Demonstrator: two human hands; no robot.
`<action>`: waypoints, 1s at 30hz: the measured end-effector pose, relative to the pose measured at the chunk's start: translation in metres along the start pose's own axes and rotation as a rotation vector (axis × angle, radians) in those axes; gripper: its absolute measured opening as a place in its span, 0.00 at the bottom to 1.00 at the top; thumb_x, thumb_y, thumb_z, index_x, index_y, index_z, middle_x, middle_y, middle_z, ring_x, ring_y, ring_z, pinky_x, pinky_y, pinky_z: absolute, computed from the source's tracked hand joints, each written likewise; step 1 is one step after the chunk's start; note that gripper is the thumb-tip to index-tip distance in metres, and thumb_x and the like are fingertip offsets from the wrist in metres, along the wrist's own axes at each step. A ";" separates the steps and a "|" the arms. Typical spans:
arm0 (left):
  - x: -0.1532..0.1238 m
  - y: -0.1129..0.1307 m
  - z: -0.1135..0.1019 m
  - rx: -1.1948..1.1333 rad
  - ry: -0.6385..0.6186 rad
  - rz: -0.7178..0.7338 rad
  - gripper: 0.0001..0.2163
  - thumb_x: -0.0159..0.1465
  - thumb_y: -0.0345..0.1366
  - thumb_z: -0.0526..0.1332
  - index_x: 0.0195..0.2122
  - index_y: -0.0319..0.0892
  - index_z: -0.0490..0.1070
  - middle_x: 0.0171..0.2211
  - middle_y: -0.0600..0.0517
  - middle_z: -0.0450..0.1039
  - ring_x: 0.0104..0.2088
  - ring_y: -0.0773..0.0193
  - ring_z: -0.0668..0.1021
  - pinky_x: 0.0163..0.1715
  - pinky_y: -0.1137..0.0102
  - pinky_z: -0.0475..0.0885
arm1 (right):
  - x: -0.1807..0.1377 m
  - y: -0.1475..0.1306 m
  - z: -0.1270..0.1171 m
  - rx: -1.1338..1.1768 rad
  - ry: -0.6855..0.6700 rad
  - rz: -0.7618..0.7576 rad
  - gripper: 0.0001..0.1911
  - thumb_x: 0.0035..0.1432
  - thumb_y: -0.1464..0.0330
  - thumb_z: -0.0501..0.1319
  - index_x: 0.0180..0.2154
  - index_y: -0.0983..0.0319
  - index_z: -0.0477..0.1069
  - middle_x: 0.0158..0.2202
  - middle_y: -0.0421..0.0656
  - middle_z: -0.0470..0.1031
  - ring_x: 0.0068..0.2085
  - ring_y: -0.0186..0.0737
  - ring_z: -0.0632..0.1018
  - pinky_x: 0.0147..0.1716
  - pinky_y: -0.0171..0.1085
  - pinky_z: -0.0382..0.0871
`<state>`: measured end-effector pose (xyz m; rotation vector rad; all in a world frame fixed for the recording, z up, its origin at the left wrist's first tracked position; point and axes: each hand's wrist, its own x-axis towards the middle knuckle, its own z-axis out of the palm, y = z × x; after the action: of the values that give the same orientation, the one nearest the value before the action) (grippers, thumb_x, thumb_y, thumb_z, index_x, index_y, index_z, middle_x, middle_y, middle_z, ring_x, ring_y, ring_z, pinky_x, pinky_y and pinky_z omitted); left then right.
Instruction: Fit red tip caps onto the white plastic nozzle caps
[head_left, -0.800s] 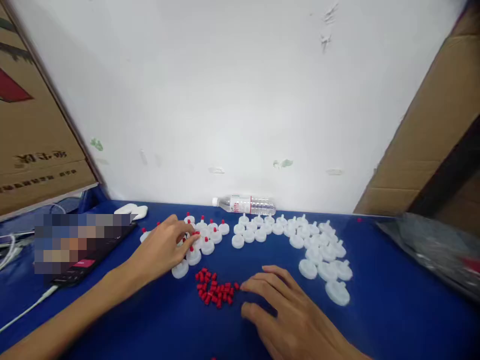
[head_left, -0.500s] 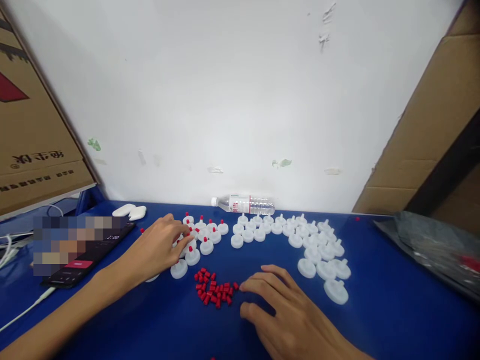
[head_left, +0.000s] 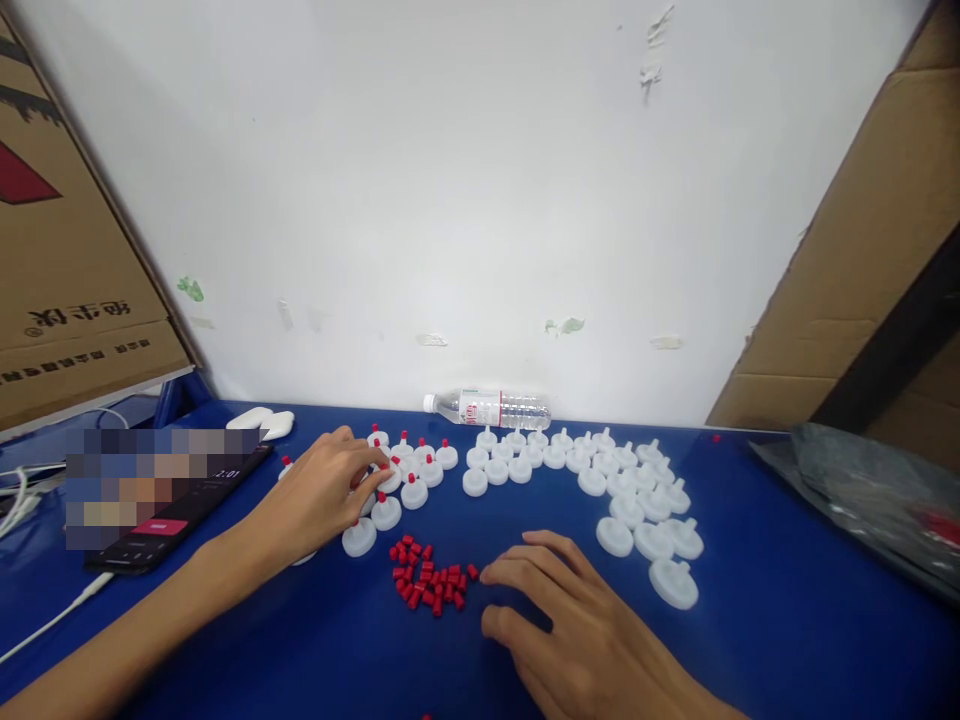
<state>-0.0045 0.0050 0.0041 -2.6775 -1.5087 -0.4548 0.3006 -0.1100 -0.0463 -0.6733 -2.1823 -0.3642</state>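
My left hand [head_left: 334,490] is over the left group of white round nozzle lids, many of them with red tips. Its thumb and fingers are pinched at a white lid [head_left: 388,476], which leans slightly; the contact is partly hidden by the fingers. Just in front lies a loose pile of small red caps [head_left: 426,574]. To the right of that pile my right hand [head_left: 559,610] rests low over the table, thumb and fingers apart and nothing between them. Its index fingertip comes close to one red cap [head_left: 472,572] at the pile's edge.
White lids without red tips [head_left: 652,541] curve across the right and back of the blue table [head_left: 315,650]. A clear bottle [head_left: 487,408] lies against the wall. At left are a phone [head_left: 172,520] and a white earbud case [head_left: 277,426]; a grey plastic bag [head_left: 855,490] lies right.
My left hand has shifted very slightly at the lids, and the red tip by its fingertips is now less visible. My right hand stays in place.
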 end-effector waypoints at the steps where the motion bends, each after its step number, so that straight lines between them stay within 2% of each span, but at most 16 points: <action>1: 0.000 -0.001 0.000 0.002 -0.004 0.004 0.20 0.75 0.47 0.55 0.36 0.45 0.82 0.27 0.48 0.77 0.36 0.50 0.74 0.39 0.60 0.64 | 0.000 0.000 0.000 0.001 -0.004 0.002 0.13 0.71 0.79 0.55 0.41 0.60 0.75 0.44 0.43 0.83 0.46 0.37 0.83 0.60 0.41 0.73; 8: -0.004 -0.001 0.004 0.036 0.005 0.050 0.17 0.75 0.44 0.55 0.33 0.46 0.80 0.28 0.49 0.76 0.35 0.51 0.72 0.39 0.60 0.59 | -0.002 0.000 0.000 0.013 -0.016 0.007 0.13 0.69 0.80 0.56 0.42 0.60 0.75 0.45 0.44 0.83 0.48 0.38 0.83 0.61 0.42 0.73; 14: -0.007 0.002 0.002 0.053 0.028 0.073 0.18 0.74 0.44 0.55 0.32 0.46 0.80 0.28 0.48 0.75 0.36 0.50 0.72 0.39 0.58 0.61 | -0.002 0.001 0.000 0.015 -0.026 0.008 0.13 0.68 0.81 0.57 0.41 0.60 0.75 0.45 0.44 0.83 0.48 0.38 0.83 0.62 0.41 0.72; 17: -0.007 0.004 0.000 0.046 0.045 0.067 0.19 0.76 0.46 0.54 0.39 0.46 0.83 0.32 0.47 0.77 0.37 0.49 0.74 0.41 0.57 0.65 | -0.001 0.000 0.000 0.015 -0.023 0.015 0.12 0.69 0.80 0.57 0.42 0.60 0.75 0.46 0.44 0.83 0.48 0.38 0.83 0.61 0.41 0.72; 19: -0.007 0.004 -0.001 0.034 0.066 0.064 0.21 0.77 0.48 0.52 0.47 0.44 0.83 0.38 0.45 0.79 0.41 0.48 0.75 0.44 0.54 0.69 | -0.001 0.000 0.000 0.013 -0.010 0.010 0.12 0.69 0.80 0.56 0.41 0.60 0.75 0.45 0.44 0.83 0.48 0.38 0.83 0.60 0.41 0.73; 22: -0.008 0.004 0.000 0.014 0.104 0.062 0.24 0.79 0.50 0.50 0.60 0.41 0.79 0.51 0.41 0.80 0.51 0.45 0.76 0.53 0.51 0.72 | -0.001 0.001 0.000 0.018 -0.017 0.009 0.12 0.69 0.80 0.56 0.41 0.60 0.75 0.45 0.44 0.83 0.48 0.38 0.83 0.59 0.42 0.75; 24: -0.009 0.003 0.003 -0.003 0.109 0.068 0.25 0.80 0.49 0.49 0.65 0.41 0.75 0.58 0.40 0.78 0.59 0.44 0.75 0.59 0.49 0.71 | -0.001 0.000 0.000 0.025 -0.031 0.016 0.13 0.68 0.81 0.56 0.42 0.60 0.75 0.45 0.44 0.83 0.48 0.38 0.83 0.59 0.42 0.75; 26: -0.009 0.002 0.006 -0.021 0.092 0.081 0.24 0.81 0.48 0.48 0.65 0.42 0.75 0.61 0.41 0.78 0.63 0.44 0.73 0.63 0.48 0.70 | -0.002 0.000 0.000 0.027 -0.048 0.024 0.14 0.67 0.81 0.56 0.43 0.60 0.74 0.46 0.44 0.83 0.49 0.38 0.83 0.60 0.43 0.74; 30: -0.007 -0.001 0.013 -0.042 0.045 0.105 0.23 0.80 0.46 0.49 0.60 0.42 0.79 0.58 0.42 0.81 0.61 0.44 0.75 0.63 0.46 0.71 | -0.004 0.001 0.000 0.009 -0.089 0.030 0.13 0.67 0.81 0.57 0.44 0.59 0.73 0.47 0.44 0.83 0.50 0.39 0.83 0.62 0.44 0.73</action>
<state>-0.0053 0.0018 -0.0103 -2.7419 -1.3549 -0.5428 0.3031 -0.1108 -0.0500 -0.7286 -2.2537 -0.3136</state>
